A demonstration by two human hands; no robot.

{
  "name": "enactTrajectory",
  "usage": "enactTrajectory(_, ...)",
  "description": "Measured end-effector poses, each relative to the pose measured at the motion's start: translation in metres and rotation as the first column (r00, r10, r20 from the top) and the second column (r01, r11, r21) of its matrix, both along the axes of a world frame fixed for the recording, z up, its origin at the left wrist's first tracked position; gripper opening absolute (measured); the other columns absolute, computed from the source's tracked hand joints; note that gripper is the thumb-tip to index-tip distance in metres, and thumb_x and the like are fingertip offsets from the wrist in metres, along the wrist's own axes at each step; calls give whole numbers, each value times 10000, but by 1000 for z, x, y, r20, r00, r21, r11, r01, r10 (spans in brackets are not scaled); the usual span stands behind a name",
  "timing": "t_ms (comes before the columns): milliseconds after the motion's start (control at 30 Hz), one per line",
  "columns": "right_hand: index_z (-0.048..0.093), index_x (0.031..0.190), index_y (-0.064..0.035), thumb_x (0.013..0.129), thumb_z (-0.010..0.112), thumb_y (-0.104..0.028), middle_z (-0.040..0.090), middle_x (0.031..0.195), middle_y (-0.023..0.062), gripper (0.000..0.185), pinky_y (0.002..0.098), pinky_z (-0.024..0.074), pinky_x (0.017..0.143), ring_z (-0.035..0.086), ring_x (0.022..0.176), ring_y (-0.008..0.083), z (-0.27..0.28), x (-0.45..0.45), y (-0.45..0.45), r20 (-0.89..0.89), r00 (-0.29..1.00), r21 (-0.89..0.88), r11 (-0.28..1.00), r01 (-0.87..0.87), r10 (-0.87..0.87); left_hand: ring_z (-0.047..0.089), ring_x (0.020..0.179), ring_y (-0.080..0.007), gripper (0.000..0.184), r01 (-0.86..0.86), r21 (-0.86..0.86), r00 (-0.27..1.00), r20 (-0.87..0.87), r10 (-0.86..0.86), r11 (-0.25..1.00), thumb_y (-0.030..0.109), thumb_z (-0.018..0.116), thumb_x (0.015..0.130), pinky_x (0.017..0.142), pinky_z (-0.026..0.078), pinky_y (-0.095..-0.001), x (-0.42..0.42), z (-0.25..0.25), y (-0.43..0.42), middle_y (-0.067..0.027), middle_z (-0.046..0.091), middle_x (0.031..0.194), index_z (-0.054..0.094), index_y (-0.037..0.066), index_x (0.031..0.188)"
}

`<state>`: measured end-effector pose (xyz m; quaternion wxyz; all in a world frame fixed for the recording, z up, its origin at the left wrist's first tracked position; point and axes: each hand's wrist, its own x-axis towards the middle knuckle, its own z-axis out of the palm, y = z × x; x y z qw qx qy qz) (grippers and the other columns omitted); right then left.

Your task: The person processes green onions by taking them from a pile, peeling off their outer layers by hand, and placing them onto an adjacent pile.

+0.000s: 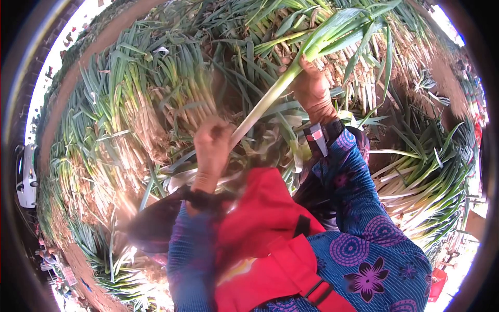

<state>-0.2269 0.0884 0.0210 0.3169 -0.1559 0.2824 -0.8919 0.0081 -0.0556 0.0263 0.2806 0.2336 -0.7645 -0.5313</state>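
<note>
A single long leek point(267, 106) lies aslant between the person's two hands, its pale end low on the left and its green leaves spreading toward the upper right. The right hand point(313, 88) is closed around the stalk just below where the leaves fan out, with a strapped device point(315, 136) on its wrist. The left hand point(213, 145) is right at the pale end, but it is smeared by motion, so I cannot tell how far its fingers are closed or whether they grip the leek. A dark band point(200, 199) circles that wrist. Bunched leeks point(140, 104) stand in thick rows to the left, tops up and pale ends lower, with more massed beyond the hands. On the right, near the forearm, other leeks point(416, 187) lie in a heap. The person wears a red apron point(262, 208) over blue patterned clothing point(358, 223). A white vehicle point(26, 177) shows at the far left edge.
</note>
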Motion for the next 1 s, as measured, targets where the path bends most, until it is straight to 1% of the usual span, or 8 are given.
enactTrajectory(167,531,1010,-133,945,553,-284,606,916,97,166,431,477,762,580,845,262,-5,-5,0,35,999,-5,999,38,-38,607,756,-106,116,-145,369,984,-44,173,918,197,606,924,655,474,-232,17,-4,-21,-10,641,831,612,84,949)
enactTrajectory(300,465,1265,-38,918,580,-282,617,884,111,440,399,486,755,590,800,256,-10,1,-5,-6,995,19,995,99,-99,555,862,-97,281,200,255,970,89,-228,946,229,545,953,738,460,-268,15,14,-5,-30,614,945,601,20,1131)
enactTrajectory(333,435,1322,-45,935,547,-282,615,871,108,468,393,490,730,591,779,246,-9,3,-5,-162,977,29,989,145,-138,528,848,-82,292,264,-17,939,234,-253,964,199,540,941,721,447,-252,14,0,-4,-30,595,926,585,-10,1141)
enactTrajectory(367,412,1359,-67,953,513,-290,613,867,103,474,384,487,731,589,784,228,-5,6,-5,-218,960,8,984,180,-174,558,780,-104,239,291,169,924,204,-322,942,139,579,888,694,456,-263,16,13,9,-46,625,850,605,-1,1080)
enactTrajectory(633,539,1038,-59,901,595,-210,586,872,85,211,331,488,770,587,795,210,5,10,18,217,950,-23,972,234,-224,511,517,-113,171,375,417,583,588,-560,828,158,465,937,458,408,-247,59,62,20,-25,522,659,524,4,983)
enactTrajectory(833,492,1000,-90,943,541,-254,604,803,95,180,355,489,673,577,700,224,8,17,25,386,898,-13,972,234,-211,472,480,-86,240,122,700,745,404,-530,704,139,488,934,426,378,-227,89,101,27,-22,515,681,520,12,1135)
enactTrajectory(933,453,1004,-126,953,539,-271,589,813,98,176,364,495,595,573,678,239,10,38,21,571,813,-108,971,212,-114,595,669,-130,243,103,655,706,482,-519,749,213,556,923,547,481,-236,100,88,15,-62,619,810,562,27,1080)
enactTrajectory(1000,429,979,-143,953,536,-292,567,797,80,185,337,473,537,553,628,220,18,61,23,642,760,-94,974,206,-99,510,526,-70,195,131,625,737,458,-497,770,236,555,938,454,413,-203,97,100,36,9,561,704,556,51,1001)
